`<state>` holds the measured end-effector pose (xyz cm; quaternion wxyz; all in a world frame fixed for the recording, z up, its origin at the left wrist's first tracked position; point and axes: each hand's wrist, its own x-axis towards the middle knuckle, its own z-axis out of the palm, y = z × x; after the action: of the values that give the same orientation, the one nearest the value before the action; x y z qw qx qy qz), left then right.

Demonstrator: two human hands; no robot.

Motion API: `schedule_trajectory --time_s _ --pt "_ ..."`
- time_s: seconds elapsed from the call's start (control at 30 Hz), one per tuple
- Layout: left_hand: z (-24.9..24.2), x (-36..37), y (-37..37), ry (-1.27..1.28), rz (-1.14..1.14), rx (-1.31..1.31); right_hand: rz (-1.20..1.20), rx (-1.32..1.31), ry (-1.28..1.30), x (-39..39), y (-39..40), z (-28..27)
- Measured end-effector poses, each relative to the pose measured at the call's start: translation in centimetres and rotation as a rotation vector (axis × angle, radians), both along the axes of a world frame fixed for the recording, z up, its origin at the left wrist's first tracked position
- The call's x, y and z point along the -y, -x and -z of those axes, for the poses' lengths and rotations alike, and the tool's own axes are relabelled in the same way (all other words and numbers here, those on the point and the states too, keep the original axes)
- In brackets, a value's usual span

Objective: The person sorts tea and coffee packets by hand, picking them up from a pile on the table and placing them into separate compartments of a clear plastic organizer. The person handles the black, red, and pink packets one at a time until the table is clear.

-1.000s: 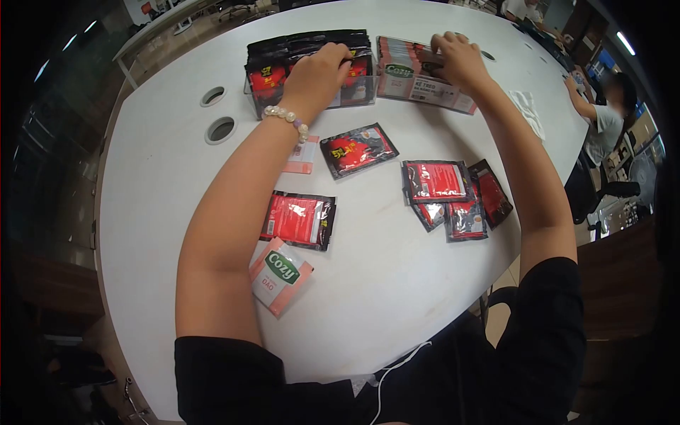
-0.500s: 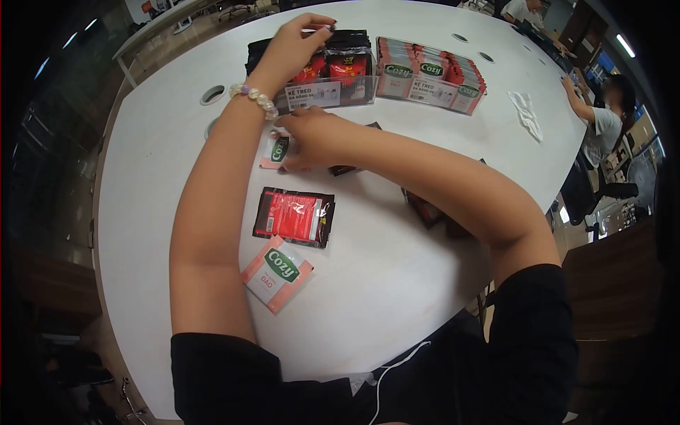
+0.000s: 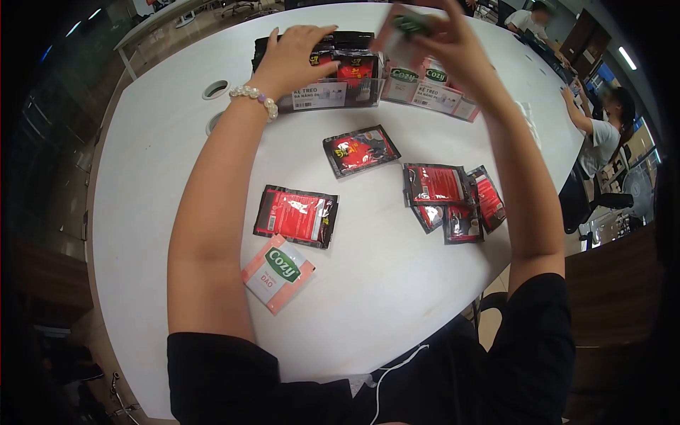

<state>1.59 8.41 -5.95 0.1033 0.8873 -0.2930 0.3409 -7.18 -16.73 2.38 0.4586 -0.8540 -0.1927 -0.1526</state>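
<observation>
My left hand [image 3: 294,60], with a beaded bracelet at the wrist, rests on a clear box [image 3: 329,97] of black and red sachets, its fingers spread. My right hand [image 3: 453,42] is raised over a second clear box [image 3: 432,100], pinching a pink and white Cozy tea sachet [image 3: 398,44], slightly blurred. Pink Cozy sachets fill that second box, partly hidden by the hand. On the table nearer me lie a black and red sachet [image 3: 296,216] and another Cozy sachet [image 3: 278,273], their edges touching. One more black and red sachet [image 3: 361,151] lies mid-table.
Several black and red sachets [image 3: 435,184] overlap in a loose pile at the right. A white tissue [image 3: 528,124] lies partly behind my right forearm. Round cable holes [image 3: 215,90] are set in the white table [image 3: 177,106]. A person [image 3: 605,131] sits at the far right edge.
My right hand has picked up the Cozy sachet from beside the left wrist and carried it up and right to the second box. The left hand's fingers have spread over the first box.
</observation>
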Motion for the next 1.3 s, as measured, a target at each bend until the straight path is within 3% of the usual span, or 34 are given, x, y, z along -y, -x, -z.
schedule_trajectory --time_s 0.13,0.3,0.37,0.47,0.57,0.67,0.77,0.83,0.9,0.97,1.07,1.2,1.3 --pt "0.5 0.5 0.3 -0.068 -0.025 -0.021 0.034 0.278 0.101 8.1 -5.1 1.8" --pt "0.6 0.3 0.0 -0.080 -0.018 -0.021 0.029 0.049 0.207 9.9 -6.6 4.8" --pt "0.6 0.3 -0.2 -0.044 0.017 -0.034 0.081 -0.008 0.377 10.2 -7.5 5.7" --pt "0.5 0.2 -0.4 -0.010 0.046 -0.057 0.296 0.282 0.929 10.1 -8.0 6.5" --pt "0.6 0.4 -0.5 0.003 0.064 -0.033 0.381 0.326 1.012 9.5 -8.0 6.5" --pt "0.5 0.3 -0.2 0.005 0.089 0.023 0.467 0.528 0.910 7.6 -6.7 5.8" --pt "0.5 0.3 -0.2 0.025 0.086 0.017 0.181 0.715 0.696 3.3 -4.2 4.8" --pt "0.6 0.2 -0.3 0.024 0.084 0.033 -0.243 0.423 0.426 -1.6 -0.5 5.7" --pt "0.7 0.2 -0.5 0.016 0.089 0.038 -0.523 0.085 0.477 -6.0 5.2 5.7" --pt "0.7 0.2 -0.6 0.018 0.080 0.017 -0.759 0.280 0.561 -9.4 9.3 7.2" --pt "0.9 0.1 -1.1 0.020 0.084 -0.006 -0.772 0.342 0.715 -12.5 11.9 10.0" --pt "0.8 0.2 -0.8 0.011 0.094 0.047 -0.829 0.121 0.654 -13.3 11.6 10.4" --pt "0.6 0.3 -0.6 0.019 0.100 0.024 -0.903 -0.328 0.543 -12.4 10.4 8.7"
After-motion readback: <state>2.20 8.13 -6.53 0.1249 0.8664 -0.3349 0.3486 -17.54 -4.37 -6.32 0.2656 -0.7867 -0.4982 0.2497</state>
